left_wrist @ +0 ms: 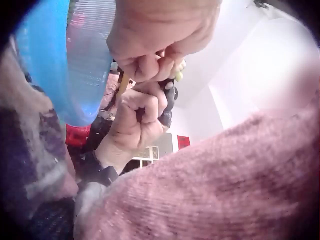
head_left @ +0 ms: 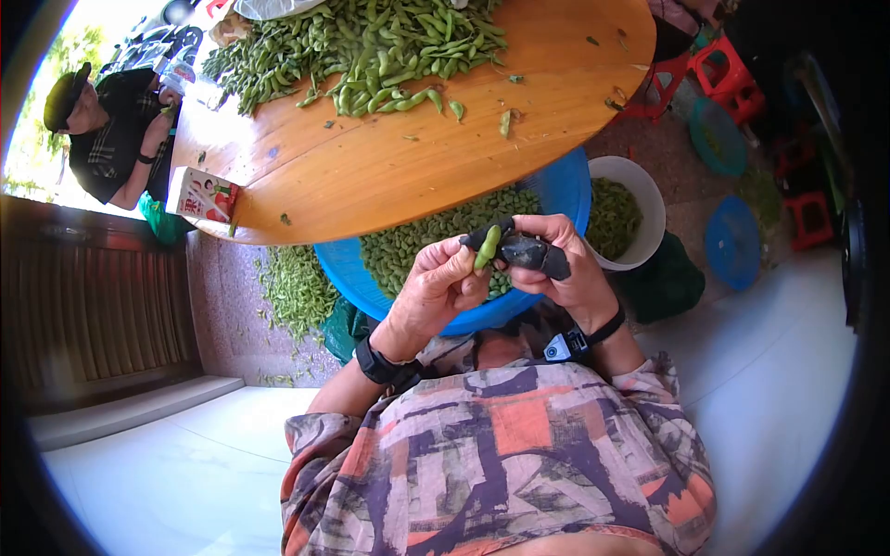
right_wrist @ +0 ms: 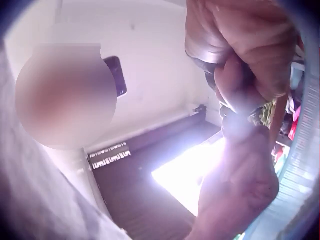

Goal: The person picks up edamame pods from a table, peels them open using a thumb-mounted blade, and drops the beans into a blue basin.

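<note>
In the head view, a green soybean pod (head_left: 488,248) stands nearly upright between the two hands. My left hand (head_left: 436,283) pinches its lower end between thumb and forefinger. My right hand (head_left: 573,264) wears black covers (head_left: 525,251) on its thumb and fingers, and its covered fingers close on the pod's upper part. Below the hands, a blue basin (head_left: 581,190) holds many shelled green soybeans (head_left: 399,243). From the left wrist view, the left hand (left_wrist: 162,30) is above and the right hand (left_wrist: 137,117) below, fingertips together.
A wooden table (head_left: 371,167) carries a heap of soybean pods (head_left: 371,56) and a printed carton (head_left: 202,195). A white bucket (head_left: 649,185) with green hulls stands at right. More green pods (head_left: 297,287) lie on the floor at left. Another person (head_left: 116,130) sits across the table.
</note>
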`<state>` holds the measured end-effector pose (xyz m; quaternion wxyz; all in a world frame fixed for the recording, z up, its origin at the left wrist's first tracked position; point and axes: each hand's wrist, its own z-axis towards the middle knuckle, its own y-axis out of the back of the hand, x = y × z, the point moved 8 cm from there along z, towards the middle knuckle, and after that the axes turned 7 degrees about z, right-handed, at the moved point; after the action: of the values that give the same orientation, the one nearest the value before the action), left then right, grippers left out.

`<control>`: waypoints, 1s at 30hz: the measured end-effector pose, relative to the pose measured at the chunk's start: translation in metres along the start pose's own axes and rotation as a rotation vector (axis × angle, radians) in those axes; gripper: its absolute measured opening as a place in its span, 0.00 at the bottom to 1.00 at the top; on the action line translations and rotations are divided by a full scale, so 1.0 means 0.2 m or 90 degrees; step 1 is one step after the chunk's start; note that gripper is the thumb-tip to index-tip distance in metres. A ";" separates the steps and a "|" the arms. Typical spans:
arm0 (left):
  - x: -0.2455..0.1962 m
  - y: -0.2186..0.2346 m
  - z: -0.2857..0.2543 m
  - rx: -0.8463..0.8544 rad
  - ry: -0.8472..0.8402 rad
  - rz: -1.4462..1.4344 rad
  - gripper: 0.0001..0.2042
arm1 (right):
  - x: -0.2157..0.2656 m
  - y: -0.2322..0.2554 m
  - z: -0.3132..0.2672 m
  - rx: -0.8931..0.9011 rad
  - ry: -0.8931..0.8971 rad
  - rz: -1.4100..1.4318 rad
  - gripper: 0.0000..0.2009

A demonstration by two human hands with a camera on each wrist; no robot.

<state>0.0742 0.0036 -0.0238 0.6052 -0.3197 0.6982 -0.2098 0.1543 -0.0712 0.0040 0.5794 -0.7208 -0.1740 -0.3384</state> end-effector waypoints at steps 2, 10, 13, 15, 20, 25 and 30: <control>0.00 0.01 0.00 0.009 0.033 0.039 0.13 | 0.01 0.02 -0.01 -0.020 0.017 -0.034 0.09; -0.32 -0.12 -0.06 -0.215 -0.315 0.780 0.07 | 0.10 -0.06 -0.04 -0.093 0.170 -0.665 0.09; -0.27 -0.06 -0.01 -0.152 -0.193 0.703 0.03 | 0.09 -0.07 -0.05 -0.060 0.198 -0.663 0.06; -0.22 0.00 0.02 -0.102 -0.159 0.535 0.03 | 0.05 -0.02 -0.06 -0.031 0.068 -0.484 0.05; -0.11 -0.02 0.03 0.020 -0.079 0.167 0.06 | -0.02 0.02 -0.05 0.001 -0.045 -0.226 0.05; -0.11 0.01 0.00 -0.146 -0.084 0.442 0.10 | 0.05 -0.01 -0.04 -0.086 0.043 -0.525 0.05; -0.18 0.02 -0.01 -0.162 -0.141 0.718 0.12 | 0.11 -0.04 -0.04 -0.086 0.187 -0.668 0.08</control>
<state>0.0742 0.0324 -0.0012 0.6496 0.0110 0.7128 0.2644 0.1615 -0.0787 0.0256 0.3036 -0.5177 -0.4054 -0.6896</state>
